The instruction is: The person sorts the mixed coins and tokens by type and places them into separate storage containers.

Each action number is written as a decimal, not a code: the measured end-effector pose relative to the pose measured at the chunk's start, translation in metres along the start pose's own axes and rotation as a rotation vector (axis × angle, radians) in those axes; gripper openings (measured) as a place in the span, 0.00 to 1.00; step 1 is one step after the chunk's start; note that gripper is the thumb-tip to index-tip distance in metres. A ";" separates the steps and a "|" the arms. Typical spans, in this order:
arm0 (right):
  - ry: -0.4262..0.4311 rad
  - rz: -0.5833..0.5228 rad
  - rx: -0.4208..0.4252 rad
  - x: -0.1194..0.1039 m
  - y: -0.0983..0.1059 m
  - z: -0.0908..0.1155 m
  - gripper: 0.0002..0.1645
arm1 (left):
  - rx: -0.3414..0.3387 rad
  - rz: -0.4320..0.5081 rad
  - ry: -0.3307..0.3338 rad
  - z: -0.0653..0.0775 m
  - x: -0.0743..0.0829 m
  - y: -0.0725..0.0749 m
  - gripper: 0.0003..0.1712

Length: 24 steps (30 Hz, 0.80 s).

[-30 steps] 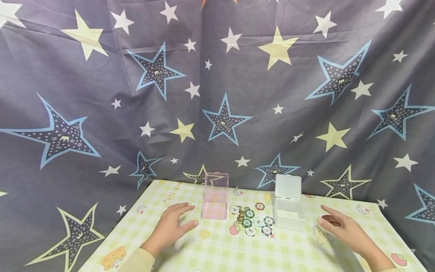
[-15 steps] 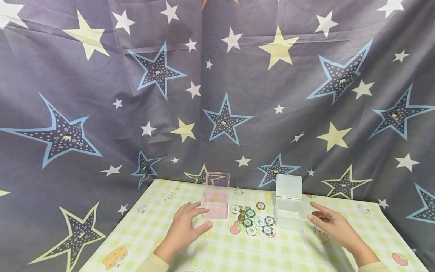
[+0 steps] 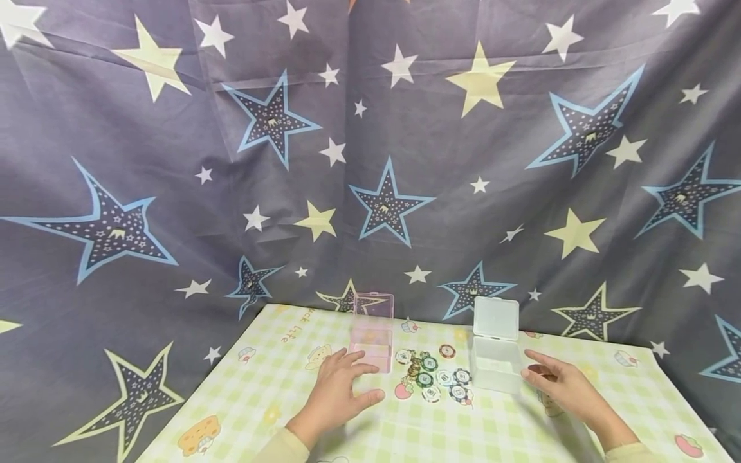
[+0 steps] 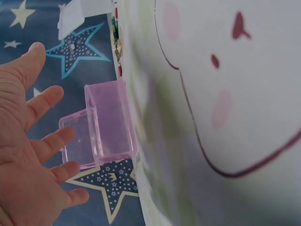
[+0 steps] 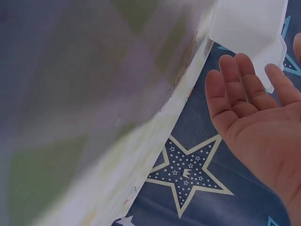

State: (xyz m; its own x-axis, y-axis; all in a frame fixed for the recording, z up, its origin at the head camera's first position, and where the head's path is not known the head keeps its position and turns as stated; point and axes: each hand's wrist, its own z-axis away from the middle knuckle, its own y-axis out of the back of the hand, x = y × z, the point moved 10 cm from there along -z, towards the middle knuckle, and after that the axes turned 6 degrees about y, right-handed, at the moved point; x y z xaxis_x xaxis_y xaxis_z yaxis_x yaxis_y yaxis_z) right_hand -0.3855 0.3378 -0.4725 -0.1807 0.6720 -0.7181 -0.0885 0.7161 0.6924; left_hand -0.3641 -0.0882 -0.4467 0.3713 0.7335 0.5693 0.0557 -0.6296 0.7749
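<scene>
Right wrist, white box (image 5: 249,23), head, pink box (image 3: 379,338) too

Left hand (image 3: 338,393) with fingers spread, right hand (image 3: 567,386) with fingers slightly bent

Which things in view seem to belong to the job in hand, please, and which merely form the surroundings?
Probably the job:
open pink box, nearest the left hand
open white box, nearest the right hand
poker chips between the boxes
gold-coloured pieces among the chips

Probably just surroundings:
checked tablecloth
star-patterned curtain
</scene>
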 end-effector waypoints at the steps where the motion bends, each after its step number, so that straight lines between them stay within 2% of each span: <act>1: 0.001 -0.003 -0.003 0.000 0.000 0.000 0.42 | -0.006 -0.009 0.000 0.000 0.001 -0.001 0.29; 10: -0.011 0.003 -0.005 0.003 0.000 -0.006 0.43 | -0.032 -0.066 -0.026 -0.006 0.010 -0.008 0.28; 15: -0.034 -0.023 -0.012 0.005 -0.004 -0.007 0.43 | -0.052 -0.094 -0.031 -0.007 0.010 -0.015 0.26; 24: -0.026 -0.025 -0.018 0.004 -0.008 -0.007 0.42 | -0.063 -0.156 -0.055 -0.010 0.014 -0.025 0.25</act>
State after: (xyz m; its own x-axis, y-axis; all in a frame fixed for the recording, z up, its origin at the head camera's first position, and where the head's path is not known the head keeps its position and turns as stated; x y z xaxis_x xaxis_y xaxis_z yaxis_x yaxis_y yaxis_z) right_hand -0.3922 0.3333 -0.4808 -0.1529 0.6591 -0.7363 -0.1099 0.7291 0.6755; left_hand -0.3691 -0.0596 -0.4551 0.4134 0.8046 0.4263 0.0588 -0.4908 0.8693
